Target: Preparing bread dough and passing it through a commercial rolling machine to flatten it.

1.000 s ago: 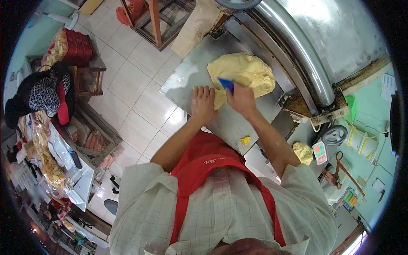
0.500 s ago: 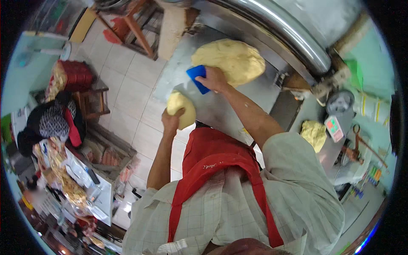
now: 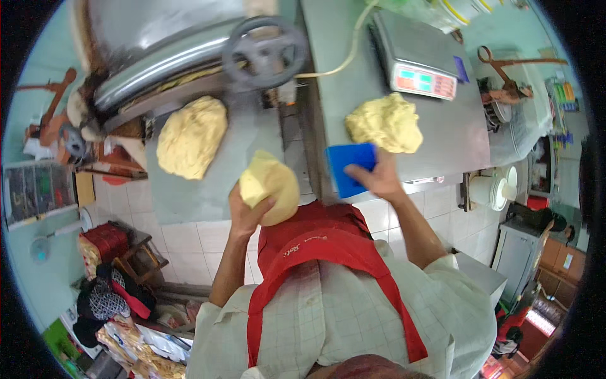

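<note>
A pale yellow piece of dough (image 3: 275,192) rests in my left hand (image 3: 248,213), its fingers wrapped round the near-left side. My right hand (image 3: 382,179) grips a flat blue dough scraper (image 3: 349,169), with the thumb across its face. Just beyond the scraper a lumpy mass of dough (image 3: 386,124) lies on the right metal table (image 3: 452,148). Over on the left metal table (image 3: 189,205) sits a larger smooth lump of dough (image 3: 192,138). Both hands are held in front of my red apron.
A digital scale (image 3: 416,57) stands behind the right-hand dough. Along the left table's back runs a long metal roller (image 3: 164,66) with a dark handwheel (image 3: 265,52). A gap separates the tables. White buckets (image 3: 491,191) stand at the far right, and a person (image 3: 107,297) is at lower left.
My view and body have turned to the right, toward the table with the scale. The scraper has left the large dough's edge and is now near the lumpy dough. The left hand still holds its piece.
</note>
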A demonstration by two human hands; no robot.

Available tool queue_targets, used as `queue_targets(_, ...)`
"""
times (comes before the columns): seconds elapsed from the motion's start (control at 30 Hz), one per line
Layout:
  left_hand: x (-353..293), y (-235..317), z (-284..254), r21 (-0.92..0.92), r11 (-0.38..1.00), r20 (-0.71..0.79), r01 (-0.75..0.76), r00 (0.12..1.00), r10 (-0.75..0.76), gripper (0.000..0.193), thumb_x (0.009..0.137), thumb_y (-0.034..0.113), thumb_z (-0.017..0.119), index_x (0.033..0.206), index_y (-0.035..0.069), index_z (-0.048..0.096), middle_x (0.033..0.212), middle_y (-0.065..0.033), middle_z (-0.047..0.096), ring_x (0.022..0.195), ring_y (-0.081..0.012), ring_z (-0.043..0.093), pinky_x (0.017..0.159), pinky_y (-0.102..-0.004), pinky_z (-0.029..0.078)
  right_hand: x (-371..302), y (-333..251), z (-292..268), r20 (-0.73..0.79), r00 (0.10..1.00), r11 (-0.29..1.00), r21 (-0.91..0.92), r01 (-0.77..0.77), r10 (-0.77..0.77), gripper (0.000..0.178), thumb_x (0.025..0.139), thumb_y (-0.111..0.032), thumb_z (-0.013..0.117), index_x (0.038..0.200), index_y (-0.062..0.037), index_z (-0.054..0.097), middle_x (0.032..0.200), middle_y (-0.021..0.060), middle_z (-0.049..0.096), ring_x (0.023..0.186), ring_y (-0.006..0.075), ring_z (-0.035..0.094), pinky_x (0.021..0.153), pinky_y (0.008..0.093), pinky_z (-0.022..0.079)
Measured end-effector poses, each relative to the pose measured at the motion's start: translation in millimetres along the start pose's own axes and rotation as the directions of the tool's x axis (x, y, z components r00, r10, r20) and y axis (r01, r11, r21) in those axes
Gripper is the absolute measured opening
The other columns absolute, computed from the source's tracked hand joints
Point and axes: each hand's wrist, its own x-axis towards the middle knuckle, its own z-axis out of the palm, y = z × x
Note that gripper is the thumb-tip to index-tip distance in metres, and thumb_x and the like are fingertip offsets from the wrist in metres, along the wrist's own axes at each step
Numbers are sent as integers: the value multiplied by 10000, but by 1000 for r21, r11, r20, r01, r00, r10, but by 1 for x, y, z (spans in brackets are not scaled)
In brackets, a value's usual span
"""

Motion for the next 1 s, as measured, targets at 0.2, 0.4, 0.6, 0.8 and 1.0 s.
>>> queue_targets(0.2,104,-15,206,491,861,268,-134,963,-3,714,771,295,889,1330,-2,559,1229,-180,669,1126,-327,662,989,-414,518,-10,173,-192,-534,798,956,233,-180,280,384,856,-169,729,1167,30,622,989,69,685,866,131,627,774,291,528)
queue_targets(0.4,139,-52,264,843,473,157,-258,958,241,1049,712,396,908,1514,1,359,1570,-303,348,1460,-451,368,1180,-535,335,15,274,-214,-596,705,693,-319,-647,384,568,847,-302,794,1244,53,599,1023,198,716,885,360,683,859,473,559)
queue_targets(0.6,165,-72,275,824,468,273,-318,948,163,1389,601,364,946,1614,-60,94,1661,-314,180,1557,-455,190,1269,-502,201,94,205,-182,-233,935,947,246,-208,266,746,837,-431,842,1344,47,576,1278,196,693,1132,301,689,954,417,551)
queue_targets(0.8,169,-79,273,767,576,305,-283,950,61,1324,537,314,967,1629,88,254,1613,-270,311,1515,-439,297,1266,-468,229,71,139,-128,-91,993,992,-93,-85,76,870,722,-530,875,1350,-2,585,1165,208,730,1035,357,731,902,448,579)
queue_targets(1.0,148,-74,277,848,384,275,-364,923,268,957,626,258,900,1480,181,474,1385,-185,482,1311,-390,485,1028,-510,426,11,170,-54,-233,957,950,-295,102,-175,837,713,-403,877,1334,52,550,1009,238,718,941,428,711,820,516,575)
